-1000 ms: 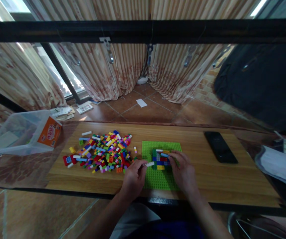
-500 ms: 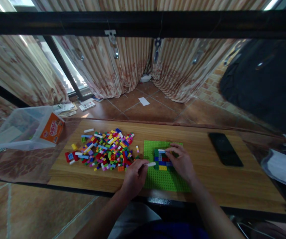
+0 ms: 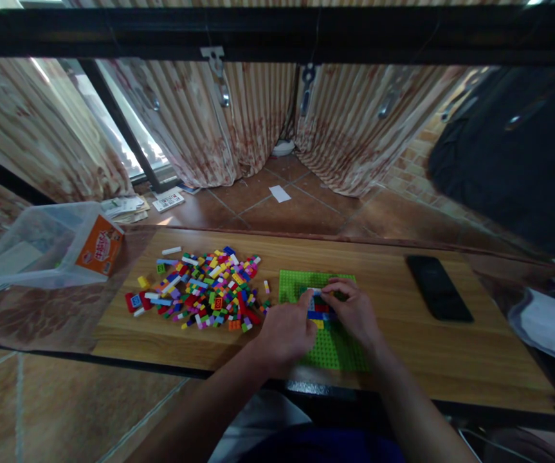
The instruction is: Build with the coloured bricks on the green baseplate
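My right hand (image 3: 354,314) pinches the multicoloured plastic brick stack (image 3: 321,314) on the green studded baseplate (image 3: 335,350). I cannot tell my left hand's (image 3: 287,331) grip. Skewed pressure could dislodge bricks.

One baseplate (image 3: 342,352), one phone (image 3: 438,297), two hands (image 3: 287,331) (image 3: 355,315)

1. A black phone (image 3: 438,288) lies flat on the wooden tabletop (image 3: 451,347).
2. A clear box (image 3: 40,247) with an orange label sits at the left.
3. Striped curtains (image 3: 258,116) hang down behind it.
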{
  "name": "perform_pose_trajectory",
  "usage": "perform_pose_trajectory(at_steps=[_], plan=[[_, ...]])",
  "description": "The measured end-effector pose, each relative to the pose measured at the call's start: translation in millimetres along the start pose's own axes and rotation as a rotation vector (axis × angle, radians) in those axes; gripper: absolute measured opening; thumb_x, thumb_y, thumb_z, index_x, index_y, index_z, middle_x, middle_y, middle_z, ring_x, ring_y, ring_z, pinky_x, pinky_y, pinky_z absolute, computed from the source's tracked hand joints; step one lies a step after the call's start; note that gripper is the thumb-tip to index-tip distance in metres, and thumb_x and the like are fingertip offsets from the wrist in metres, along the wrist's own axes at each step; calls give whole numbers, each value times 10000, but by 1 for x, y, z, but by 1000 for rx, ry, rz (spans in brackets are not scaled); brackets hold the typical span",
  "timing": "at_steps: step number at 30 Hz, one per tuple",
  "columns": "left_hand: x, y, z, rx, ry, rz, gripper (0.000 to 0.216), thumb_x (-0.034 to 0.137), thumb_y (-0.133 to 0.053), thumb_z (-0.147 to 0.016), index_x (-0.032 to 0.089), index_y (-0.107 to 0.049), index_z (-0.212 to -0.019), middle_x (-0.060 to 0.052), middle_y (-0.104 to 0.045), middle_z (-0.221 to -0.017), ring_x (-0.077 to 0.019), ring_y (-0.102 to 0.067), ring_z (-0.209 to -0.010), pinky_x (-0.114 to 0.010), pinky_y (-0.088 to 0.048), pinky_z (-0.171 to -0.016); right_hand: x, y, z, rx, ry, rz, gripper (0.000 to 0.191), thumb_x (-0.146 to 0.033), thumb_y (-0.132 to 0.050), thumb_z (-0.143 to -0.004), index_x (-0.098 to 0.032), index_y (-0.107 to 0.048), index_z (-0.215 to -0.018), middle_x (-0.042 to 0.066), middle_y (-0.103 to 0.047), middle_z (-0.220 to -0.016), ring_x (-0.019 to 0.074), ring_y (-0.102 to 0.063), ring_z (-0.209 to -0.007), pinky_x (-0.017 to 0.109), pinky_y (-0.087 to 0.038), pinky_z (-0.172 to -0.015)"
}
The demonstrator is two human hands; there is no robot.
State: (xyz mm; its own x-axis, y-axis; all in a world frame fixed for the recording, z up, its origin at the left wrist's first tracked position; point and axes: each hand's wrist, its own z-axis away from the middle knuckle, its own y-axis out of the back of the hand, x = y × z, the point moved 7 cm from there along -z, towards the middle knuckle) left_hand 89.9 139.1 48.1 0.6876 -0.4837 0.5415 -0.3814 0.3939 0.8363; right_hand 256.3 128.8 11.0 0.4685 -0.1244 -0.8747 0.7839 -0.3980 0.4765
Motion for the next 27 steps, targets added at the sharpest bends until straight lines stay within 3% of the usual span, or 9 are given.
perform_pose_trajectory(at_steps=[11, 18, 22, 25, 27], plan=[[8, -5, -8, -156, -13, -74, 636, 219, -566, -784, 124, -459, -1403, -154, -737, -920, -330, -707, -845, -399, -528, -767, 5, -2, -9, -49, -31, 22, 178, -392, -710, -685, -217, -743, -699, 66, -662, -968, 210, -623, -946, 401, -477, -896], [5, 0, -5, -35, -19, -20, 548, 182, -554, -776, 158, -548, -1323, -121, -742, -895, -294, -707, -843, -375, -538, -769, 1, -2, -7, -61, 12, -24, 217, -425, -727, -671, -218, -756, -732, 67, -691, -993, 209, -637, -958, 402, -473, -926], [-4, 15, 16, 54, -9, 39, 465, 158, -464, -836, 170, -601, -1281, -97, -739, -840, -250, -699, -763, -346, -535, -728, 5, 20, 0, 102, -17, -151, 322, -476, -731, -666, -199, -752, -829, 80, -726, -967, 228, -661, -916, 415, -507, -871], [-18, 26, 43, 108, -11, 210, 415, 162, -425, -876, 180, -632, -1235, -85, -741, -905, -216, -692, -784, -320, -528, -742, 9, 43, 17, 290, -90, -197, 367, -500, -681, -717, -166, -732, -860, 94, -738, -867, 231, -677, -806, 416, -529, -789], [-31, 27, 65, 118, -2, 328, 355, 177, -435, -892, 191, -660, -1167, -69, -738, -943, -194, -686, -811, -297, -520, -755, 10, 47, 34, 325, -136, -206, 364, -495, -694, -713, -164, -727, -862, 90, -740, -829, 228, -680, -745, 392, -536, -731]])
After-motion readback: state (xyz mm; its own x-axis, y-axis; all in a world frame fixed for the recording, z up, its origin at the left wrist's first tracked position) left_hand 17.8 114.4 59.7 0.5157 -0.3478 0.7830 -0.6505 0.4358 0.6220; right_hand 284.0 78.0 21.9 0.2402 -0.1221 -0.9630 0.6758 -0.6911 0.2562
